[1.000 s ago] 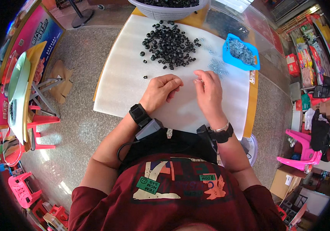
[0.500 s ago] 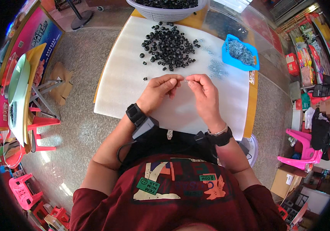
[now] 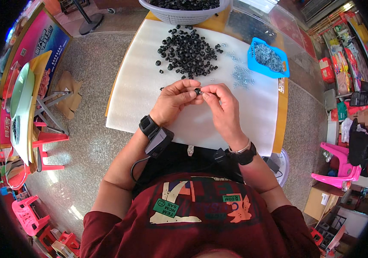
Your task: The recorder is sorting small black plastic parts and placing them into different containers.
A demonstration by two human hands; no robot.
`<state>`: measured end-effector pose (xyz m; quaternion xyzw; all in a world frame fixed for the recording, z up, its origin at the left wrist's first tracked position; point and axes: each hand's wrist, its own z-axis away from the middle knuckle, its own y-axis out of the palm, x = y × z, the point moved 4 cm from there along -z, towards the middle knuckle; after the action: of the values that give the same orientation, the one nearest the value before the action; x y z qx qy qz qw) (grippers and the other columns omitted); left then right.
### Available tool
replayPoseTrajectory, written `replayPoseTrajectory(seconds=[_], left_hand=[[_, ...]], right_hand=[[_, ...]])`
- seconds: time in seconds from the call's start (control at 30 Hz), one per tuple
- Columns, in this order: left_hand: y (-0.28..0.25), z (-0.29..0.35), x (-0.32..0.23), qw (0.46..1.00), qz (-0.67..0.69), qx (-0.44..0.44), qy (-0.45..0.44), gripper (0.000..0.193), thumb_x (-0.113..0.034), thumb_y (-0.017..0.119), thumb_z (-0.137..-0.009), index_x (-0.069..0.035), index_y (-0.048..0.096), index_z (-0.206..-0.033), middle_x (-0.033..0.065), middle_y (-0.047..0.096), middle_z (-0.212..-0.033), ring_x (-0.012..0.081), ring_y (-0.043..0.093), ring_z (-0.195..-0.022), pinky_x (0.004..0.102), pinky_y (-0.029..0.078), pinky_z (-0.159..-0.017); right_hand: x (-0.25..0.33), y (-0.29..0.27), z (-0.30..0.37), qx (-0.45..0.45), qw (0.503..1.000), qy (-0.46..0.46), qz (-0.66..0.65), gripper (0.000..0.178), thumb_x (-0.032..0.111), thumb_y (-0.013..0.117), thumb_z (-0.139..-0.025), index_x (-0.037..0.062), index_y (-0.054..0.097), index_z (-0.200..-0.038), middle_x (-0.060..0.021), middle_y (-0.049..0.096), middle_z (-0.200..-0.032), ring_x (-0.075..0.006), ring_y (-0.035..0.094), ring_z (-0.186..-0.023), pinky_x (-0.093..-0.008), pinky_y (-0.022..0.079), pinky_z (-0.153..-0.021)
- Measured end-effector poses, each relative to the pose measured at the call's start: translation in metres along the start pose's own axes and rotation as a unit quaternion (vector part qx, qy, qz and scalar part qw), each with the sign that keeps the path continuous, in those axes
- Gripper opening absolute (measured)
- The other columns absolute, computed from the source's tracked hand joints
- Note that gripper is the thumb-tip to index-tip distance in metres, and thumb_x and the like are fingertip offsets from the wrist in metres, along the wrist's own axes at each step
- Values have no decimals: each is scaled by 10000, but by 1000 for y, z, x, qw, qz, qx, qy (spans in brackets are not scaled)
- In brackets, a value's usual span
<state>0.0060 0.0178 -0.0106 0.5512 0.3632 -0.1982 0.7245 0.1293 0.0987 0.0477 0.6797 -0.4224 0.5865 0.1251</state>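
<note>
both hands meet near the middle of the work surface, fingertips together. left hand: thumb and fingers clamped on a small, rounded, glossy black part. right hand: thumb and forefinger stand at the right side of that part; whether they are clamped on it, or on some smaller piece, cannot be told.

position of the part: between the two sets of fingertips, within the left hand's grip, the right hand meeting it from the side. its long axis cannot be made out at this size; the line between the hands runs roughly crosswise to the person's body.

surroundings: a white, thin, flat sheet lies beneath the hands on a yellow-edged table. just beyond the hands, toward their left, is a loose pile of small black rounded parts. beyond and to the right, nearer the right hand, lies a scatter of tiny, clear bluish pieces; next to it stands a bright blue, rectangular plastic tray filled with similar pieces. at the far edge stands a pale grey-lilac perforated plastic basket containing black parts.
</note>
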Motion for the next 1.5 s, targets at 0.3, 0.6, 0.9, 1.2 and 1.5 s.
replayPoseTrajectory(seconds=[0.3, 0.6, 0.9, 1.2, 1.5], left_hand=[[-3, 1, 2, 996, -91, -4, -10, 255, 18, 600, -866, -9, 599, -1120, 62, 642, -1023, 149, 621, -946, 292, 500, -883], [-4, -3, 4, 990, -139, 5, 7, 217, 8, 620, -859, 5, 616, -1076, 60, 655, -976, 132, 623, -854, 271, 518, -817], [-2, -3, 6, 981, -192, 36, -17, 227, -28, 608, -887, 24, 617, -1107, 71, 663, -996, 127, 627, -853, 265, 525, -795], [-6, -6, 7, 985, -171, 21, 0, 202, -21, 609, -886, 4, 608, -1086, 55, 655, -904, 117, 623, -807, 241, 510, -743], [0, -2, -1, 991, -124, 5, -49, 186, -26, 598, -888, 7, 625, -1068, 77, 666, -901, 158, 632, -764, 279, 530, -716]], right_hand=[[-4, -3, 0, -14, 999, -4, 30, 69, 36, 590, -861, 13, 611, -923, -89, 612, -847, -196, 604, -748, -299, 479, -657], [1, -3, 0, 29, 996, -22, 85, 57, 50, 597, -851, 11, 593, -893, -113, 617, -846, -253, 604, -738, -337, 483, -651], [-3, -7, 3, 48, 998, 50, -1, 76, 56, 607, -865, -12, 586, -892, -102, 635, -819, -183, 640, -711, -286, 496, -624], [-1, -11, -4, 74, 990, 99, -74, 107, 73, 580, -888, -32, 587, -905, -81, 650, -781, -128, 650, -723, -256, 497, -630], [-3, -11, -6, 85, 984, 100, -124, 86, 56, 586, -871, -27, 564, -866, -65, 628, -731, -114, 621, -661, -261, 485, -607]])
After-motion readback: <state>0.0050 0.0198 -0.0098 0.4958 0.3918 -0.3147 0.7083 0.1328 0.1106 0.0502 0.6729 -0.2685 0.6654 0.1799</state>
